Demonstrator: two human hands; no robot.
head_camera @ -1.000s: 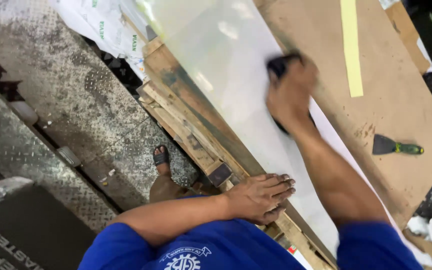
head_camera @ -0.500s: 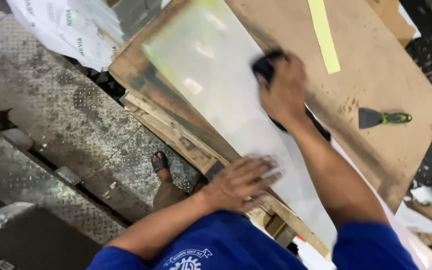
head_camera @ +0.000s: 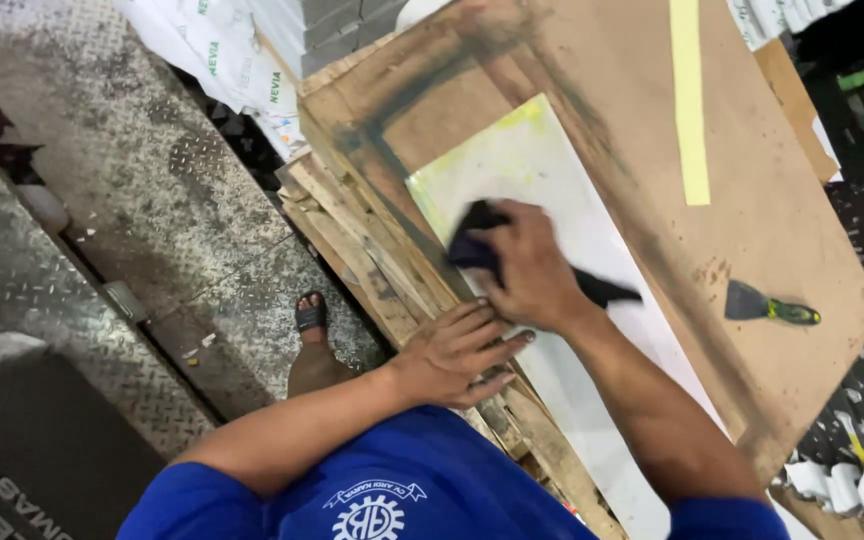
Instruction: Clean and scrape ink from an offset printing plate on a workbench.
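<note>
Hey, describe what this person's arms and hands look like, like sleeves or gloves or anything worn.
Both hands are bare: no gloves, rings, watch or bands show on the left hand or the right hand. The forearms are uncovered too. Short blue sleeves end above the elbows, part of a blue shirt with a white round gear-like emblem on the chest.

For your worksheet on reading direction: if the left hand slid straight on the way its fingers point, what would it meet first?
Probably the white sheet: the left hand points right along the board edge, just below the right hand's wrist.
</note>
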